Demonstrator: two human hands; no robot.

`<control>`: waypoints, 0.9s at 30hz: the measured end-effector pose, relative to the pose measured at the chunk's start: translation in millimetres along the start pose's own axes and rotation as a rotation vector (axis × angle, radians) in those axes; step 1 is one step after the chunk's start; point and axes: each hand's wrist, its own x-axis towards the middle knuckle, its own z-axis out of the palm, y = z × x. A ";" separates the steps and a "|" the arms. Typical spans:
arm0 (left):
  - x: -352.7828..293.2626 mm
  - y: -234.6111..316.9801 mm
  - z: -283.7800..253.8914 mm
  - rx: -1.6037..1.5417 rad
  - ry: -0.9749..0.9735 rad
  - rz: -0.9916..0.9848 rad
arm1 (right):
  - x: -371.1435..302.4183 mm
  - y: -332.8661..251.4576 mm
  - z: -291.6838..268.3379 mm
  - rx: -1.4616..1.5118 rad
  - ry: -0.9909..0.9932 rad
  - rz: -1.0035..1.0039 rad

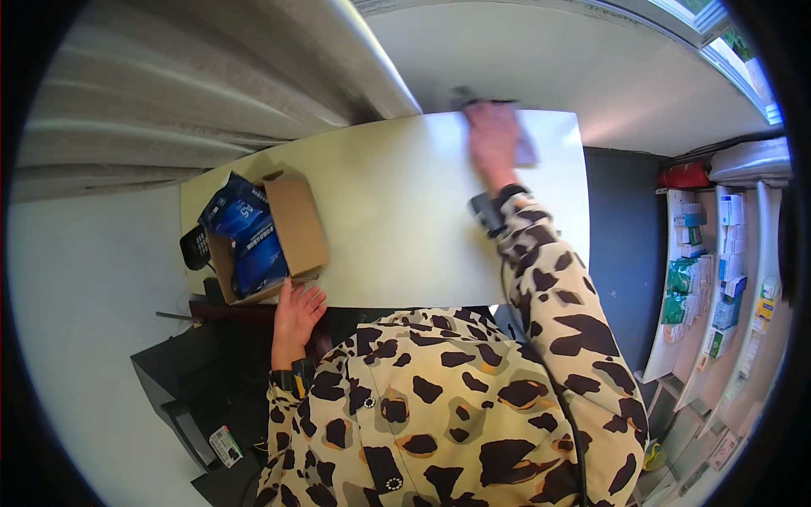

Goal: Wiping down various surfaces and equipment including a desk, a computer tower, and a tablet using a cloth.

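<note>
My right hand (494, 139) is stretched out to the far edge of the white table (397, 220), blurred by motion. Under and around it shows a flat greyish cloth (527, 150), pressed toward the tabletop; its exact kind is smeared. My left hand (297, 314) lies at the near edge of the table, palm up with the fingers apart, and nothing shows in it. Its fingertips are by the near corner of an open cardboard box (297, 224). Blue plastic packages (253, 237) fill the box, and one sticks out over its far rim.
Left of the box stands a black object (194, 248). A grey curtain (211, 76) hangs along the table's far left side. White shelves (722, 279) with several small boxes and green packets stand at the right. Black equipment (194, 380) is below left.
</note>
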 end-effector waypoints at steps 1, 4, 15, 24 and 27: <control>-2.6 3.0 3.4 0.016 0.013 0.010 | -4.4 -33.8 -3.5 0.209 -0.157 -0.055; 5.7 10.0 -3.3 -0.083 0.044 -0.051 | -60.2 -98.9 -16.0 0.446 -0.259 -0.426; 23.9 32.0 -32.5 -0.187 0.073 -0.148 | -12.9 115.8 -63.7 -0.081 -0.127 0.127; 39.1 30.1 -40.2 -0.243 -0.012 -0.181 | -159.4 -5.2 -134.9 0.246 -0.522 -0.297; 39.6 25.8 -36.9 -0.244 0.039 -0.134 | -123.0 20.2 -108.7 0.222 -0.444 -0.271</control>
